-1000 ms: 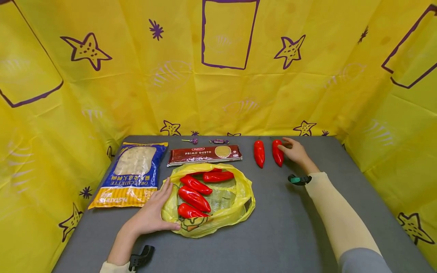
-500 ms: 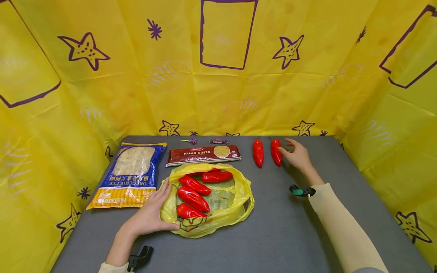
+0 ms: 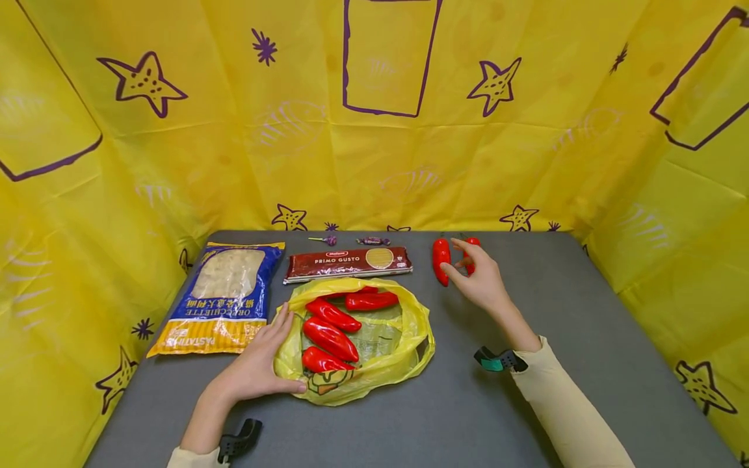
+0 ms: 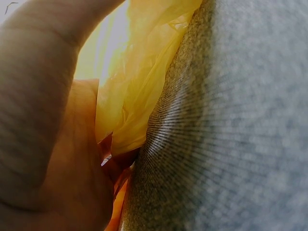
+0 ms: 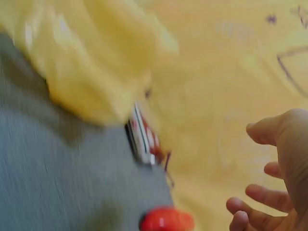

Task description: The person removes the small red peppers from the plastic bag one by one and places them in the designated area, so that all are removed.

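Observation:
A yellow plastic bag [image 3: 380, 388] lies with its mouth spread, several red peppers [image 3: 331, 338] inside. My left hand [image 3: 257, 365] rests against its left side, fingers and thumb spread apart; the left wrist view shows the yellow film [image 4: 137, 101] beside the palm. Farther right, my right hand [image 3: 482, 283] hovers over the table, fingers apart and holding nothing. Its thumb tip is at the left loose red pepper [image 3: 440, 255]; whether they touch I cannot tell. Behind the fingers, the right loose pepper [image 3: 473, 242] is partly hidden. One pepper [image 5: 166, 220] shows in the right wrist view.
An orecchiette pasta bag [image 3: 225, 292] lies on the left. Behind the yellow bag is a brown spaghetti pack [image 3: 345, 264], with a lollipop [image 3: 329, 240] and a wrapped candy [image 3: 373, 241] beyond it. Yellow printed cloth [image 3: 374, 162] walls in the grey table [image 3: 386, 435].
My right hand has moved left, from beside the right loose pepper to the left one, covering part of the right pepper. The left hand and bag stay put.

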A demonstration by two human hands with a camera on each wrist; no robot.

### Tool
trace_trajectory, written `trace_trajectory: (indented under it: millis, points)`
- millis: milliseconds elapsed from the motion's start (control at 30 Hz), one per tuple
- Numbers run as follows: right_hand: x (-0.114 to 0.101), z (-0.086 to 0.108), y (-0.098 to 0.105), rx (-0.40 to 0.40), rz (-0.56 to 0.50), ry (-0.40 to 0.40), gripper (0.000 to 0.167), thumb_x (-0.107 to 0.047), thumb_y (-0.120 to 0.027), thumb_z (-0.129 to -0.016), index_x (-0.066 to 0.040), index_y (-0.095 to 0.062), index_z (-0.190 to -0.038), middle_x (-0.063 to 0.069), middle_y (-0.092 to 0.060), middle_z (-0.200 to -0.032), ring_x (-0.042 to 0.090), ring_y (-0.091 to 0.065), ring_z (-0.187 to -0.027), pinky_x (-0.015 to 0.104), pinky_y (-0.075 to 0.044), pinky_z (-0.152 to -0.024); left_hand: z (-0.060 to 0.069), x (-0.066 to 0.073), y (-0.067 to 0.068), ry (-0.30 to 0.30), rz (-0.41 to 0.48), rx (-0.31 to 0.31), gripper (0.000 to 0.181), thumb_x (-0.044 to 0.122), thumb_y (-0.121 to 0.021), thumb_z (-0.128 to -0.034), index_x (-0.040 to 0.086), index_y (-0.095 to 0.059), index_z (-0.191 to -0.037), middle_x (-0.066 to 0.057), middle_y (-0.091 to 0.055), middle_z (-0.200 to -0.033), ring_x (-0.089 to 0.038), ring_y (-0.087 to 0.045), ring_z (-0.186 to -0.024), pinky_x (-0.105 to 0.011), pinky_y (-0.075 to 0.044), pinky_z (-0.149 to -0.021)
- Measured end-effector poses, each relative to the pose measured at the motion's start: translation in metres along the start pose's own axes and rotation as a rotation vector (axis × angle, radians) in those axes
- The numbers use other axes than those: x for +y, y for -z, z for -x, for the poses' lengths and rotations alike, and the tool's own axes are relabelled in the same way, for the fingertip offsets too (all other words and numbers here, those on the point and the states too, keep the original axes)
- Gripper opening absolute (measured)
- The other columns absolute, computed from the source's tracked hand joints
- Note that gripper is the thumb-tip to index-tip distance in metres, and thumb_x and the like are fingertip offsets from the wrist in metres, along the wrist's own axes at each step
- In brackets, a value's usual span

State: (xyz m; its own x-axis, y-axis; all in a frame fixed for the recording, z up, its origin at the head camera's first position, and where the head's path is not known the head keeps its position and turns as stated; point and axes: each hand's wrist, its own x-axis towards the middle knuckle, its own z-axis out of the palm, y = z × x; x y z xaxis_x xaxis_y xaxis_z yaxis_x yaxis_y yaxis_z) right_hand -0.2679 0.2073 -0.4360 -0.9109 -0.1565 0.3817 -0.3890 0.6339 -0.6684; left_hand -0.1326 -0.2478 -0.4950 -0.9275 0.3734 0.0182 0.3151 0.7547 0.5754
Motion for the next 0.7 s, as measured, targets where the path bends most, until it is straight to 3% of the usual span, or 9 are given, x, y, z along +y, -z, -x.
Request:
trace_trajectory:
  millis: [167,467,700]
  points:
    - [-0.031,0.01,-0.017,-0.016,-0.019,0.088,0.062,-0.02,-0.084,-0.091,-0.004,-0.061,-0.147,0.02,-0.066,-0.135,0.037,-0.07,-0.094,0.028,-0.053,-0.061,0.0,0.002,0.001,0.003,0.003,-0.001,0.139,0.069,-0.09,-0.0696,-0.003,-0.022,-0.167,-0.02,-0.004,-0.178,-0.056,-0.016,-0.157,-0.078,-0.023,-0.118]
    - [-0.075,0.021,-0.046,-0.103,-0.115,0.178,0.058,-0.021,-0.083,-0.093,-0.009,-0.063,-0.146,0.012,-0.066,-0.139,0.029,-0.07,-0.1,0.025,-0.053,-0.055,-0.001,0.002,0.0,-0.004,0.002,0.001,0.139,0.069,-0.09,-0.0696,-0.002,-0.021,-0.167,-0.021,-0.003,-0.178,-0.058,-0.017,-0.155,-0.078,-0.024,-0.118]
    - [-0.099,0.026,-0.069,-0.136,-0.197,0.255,0.051,-0.018,-0.084,-0.092,-0.009,-0.067,-0.139,0.008,-0.07,-0.13,0.029,-0.071,-0.098,0.027,-0.051,-0.053,0.0,0.001,0.001,-0.006,0.01,0.0,0.139,0.069,-0.09,-0.0699,-0.001,-0.021,-0.168,-0.018,-0.002,-0.178,-0.058,-0.016,-0.155,-0.08,-0.023,-0.117]
